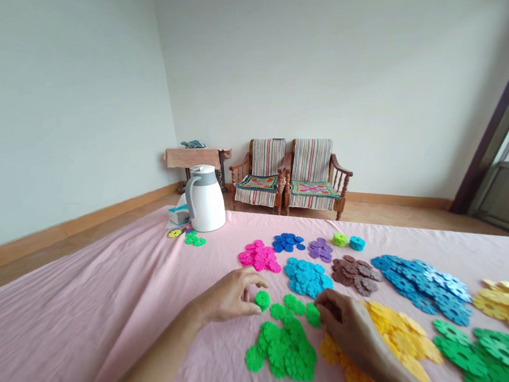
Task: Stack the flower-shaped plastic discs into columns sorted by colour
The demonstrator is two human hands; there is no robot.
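Note:
My left hand [234, 295] is beside a small stack of bright green snowflake discs [262, 299], its thumb and fingers apart and curved toward the stack. My right hand [348, 322] pinches the edge of a green snowflake disc [313, 315] between its fingertips. Several loose green discs [287, 308] lie between the hands. Nearer to me spreads a larger heap of green discs [286, 351]. Yellow discs [400, 333] lie under and beside my right wrist, partly hidden by it. Light blue discs [307, 277] are piled just beyond both hands.
Pink [259, 256], dark blue [288, 241], purple [320, 249] and brown discs [355, 274] form piles on the pink cloth [127, 321]. Larger blue discs [427, 286] lie at right. A white jug [207, 201] stands at the far edge. Two wooden chairs [313, 177] are beyond.

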